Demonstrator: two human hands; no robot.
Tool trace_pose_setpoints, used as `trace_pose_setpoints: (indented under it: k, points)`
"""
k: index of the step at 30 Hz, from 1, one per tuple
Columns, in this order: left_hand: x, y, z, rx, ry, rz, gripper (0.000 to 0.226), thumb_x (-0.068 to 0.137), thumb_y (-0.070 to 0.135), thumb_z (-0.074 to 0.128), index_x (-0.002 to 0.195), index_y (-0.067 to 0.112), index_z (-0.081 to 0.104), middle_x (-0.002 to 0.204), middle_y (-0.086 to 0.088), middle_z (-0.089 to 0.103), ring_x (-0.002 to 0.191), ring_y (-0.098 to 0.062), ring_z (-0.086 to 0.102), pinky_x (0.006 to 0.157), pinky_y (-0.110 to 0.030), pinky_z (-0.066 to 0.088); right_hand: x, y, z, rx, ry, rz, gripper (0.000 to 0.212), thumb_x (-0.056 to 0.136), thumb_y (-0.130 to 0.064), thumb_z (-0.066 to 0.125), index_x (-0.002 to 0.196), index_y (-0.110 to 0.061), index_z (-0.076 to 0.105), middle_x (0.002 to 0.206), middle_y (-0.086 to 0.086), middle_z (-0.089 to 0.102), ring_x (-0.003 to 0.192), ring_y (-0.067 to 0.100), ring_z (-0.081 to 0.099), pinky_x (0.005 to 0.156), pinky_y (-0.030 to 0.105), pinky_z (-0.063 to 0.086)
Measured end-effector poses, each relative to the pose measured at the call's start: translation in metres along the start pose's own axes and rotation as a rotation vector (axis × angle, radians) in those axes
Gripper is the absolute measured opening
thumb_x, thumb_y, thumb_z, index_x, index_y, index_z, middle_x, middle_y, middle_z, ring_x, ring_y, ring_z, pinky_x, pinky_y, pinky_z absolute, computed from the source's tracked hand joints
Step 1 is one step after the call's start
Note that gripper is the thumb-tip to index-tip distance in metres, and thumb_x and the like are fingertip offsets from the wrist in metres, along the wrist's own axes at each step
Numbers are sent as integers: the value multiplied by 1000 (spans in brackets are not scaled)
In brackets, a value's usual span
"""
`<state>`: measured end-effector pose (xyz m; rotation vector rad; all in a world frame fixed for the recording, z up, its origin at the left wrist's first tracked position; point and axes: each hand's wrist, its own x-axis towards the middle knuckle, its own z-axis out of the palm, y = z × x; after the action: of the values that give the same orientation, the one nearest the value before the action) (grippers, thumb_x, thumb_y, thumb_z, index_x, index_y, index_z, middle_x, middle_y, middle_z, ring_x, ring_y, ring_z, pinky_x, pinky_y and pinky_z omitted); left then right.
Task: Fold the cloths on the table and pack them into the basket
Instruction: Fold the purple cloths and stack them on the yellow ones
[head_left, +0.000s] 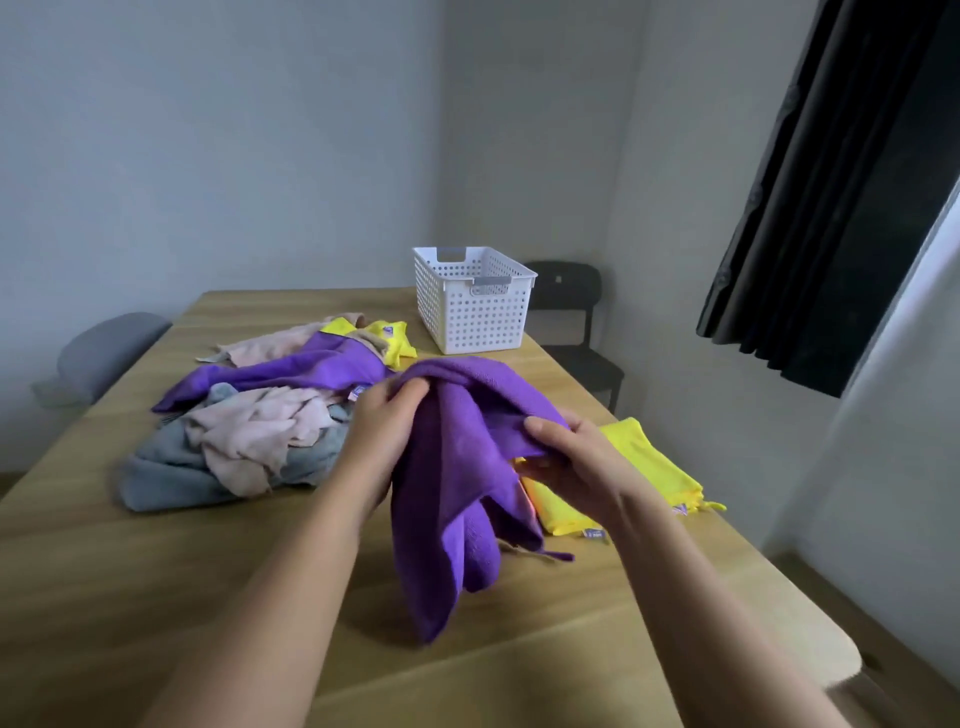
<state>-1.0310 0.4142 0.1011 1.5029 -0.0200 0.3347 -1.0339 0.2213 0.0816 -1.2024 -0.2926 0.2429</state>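
A purple cloth (452, 499) hangs bunched above the wooden table (156, 597), lifted by both hands. My left hand (382, 415) grips its top left fold. My right hand (566, 457) pinches its right edge. Under my right hand a yellow cloth (649, 467) lies flat on the table. To the left sits a heap: a grey cloth (171, 467), a pink cloth (254, 431), another purple cloth (306, 369), a further pink cloth (275, 340) and a yellow cloth (389, 338). The white perforated basket (475, 306) stands at the table's far edge, and no cloth shows in it.
A black chair (571, 322) stands behind the basket at the far right. A grey chair back (104, 353) shows at the table's left side. Dark curtains (831, 182) hang on the right wall. The table's right edge runs close to my right forearm.
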Motion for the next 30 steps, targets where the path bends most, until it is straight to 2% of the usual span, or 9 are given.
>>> trace_pose_setpoints:
  k: [3,6,8,11,14,19,24,27,30]
  points:
    - [-9,-29,3,45,-48,-60,6,80,28,65,79,26,70,81,7,71,88,-17,65,79,-30,48,-1,25,-6,419,75,39,54,45,-18,92,91,-4,69,85,13,66,79,23,65,78,32,55]
    - [-17,-56,5,98,-123,-57,50,59,49,71,102,27,63,96,8,69,89,-3,64,80,-20,48,-3,42,-9,593,91,-35,52,38,-23,94,82,-7,74,88,13,70,84,27,69,73,35,57]
    - [-21,-66,8,132,-144,20,45,73,30,77,111,24,53,102,16,61,84,16,57,77,-5,43,-1,51,-9,550,69,-75,42,49,-33,91,84,-16,74,97,8,69,96,27,67,83,40,54]
    - [-22,-78,6,241,-87,194,31,83,2,67,98,26,54,97,13,61,81,21,54,72,0,38,1,59,-9,515,158,-78,29,67,-38,79,87,-19,75,100,4,69,98,25,64,89,42,51]
    - [-18,-90,-1,279,-23,203,23,91,9,59,77,28,56,75,15,60,66,16,54,66,-4,38,1,55,-4,354,276,-64,35,76,-47,57,93,-21,71,97,1,69,92,19,63,83,36,50]
    - [-18,-93,-4,97,-59,15,36,99,14,44,66,20,58,50,25,57,54,18,48,58,-3,39,-5,67,-9,-120,307,-85,28,79,-39,71,95,-16,70,96,4,71,90,17,64,82,34,50]
    - [-11,-92,-6,-193,-102,-298,23,96,35,48,93,22,67,97,0,72,84,-1,66,80,-16,47,-9,64,-3,-68,445,-115,19,92,-13,58,75,-14,67,69,1,69,64,16,61,59,24,51]
    - [-12,-88,-6,13,-18,-218,22,98,15,45,106,2,61,87,2,65,68,0,57,59,-4,40,-11,60,-6,-32,494,-118,16,96,-16,52,91,-14,67,86,3,73,79,16,67,76,31,55]
    - [-16,-103,-11,260,82,-31,19,83,18,69,79,14,51,72,3,50,70,-15,48,64,-21,37,-12,58,-4,-74,517,-101,17,96,-17,51,87,-14,65,75,0,71,69,12,64,65,25,53]
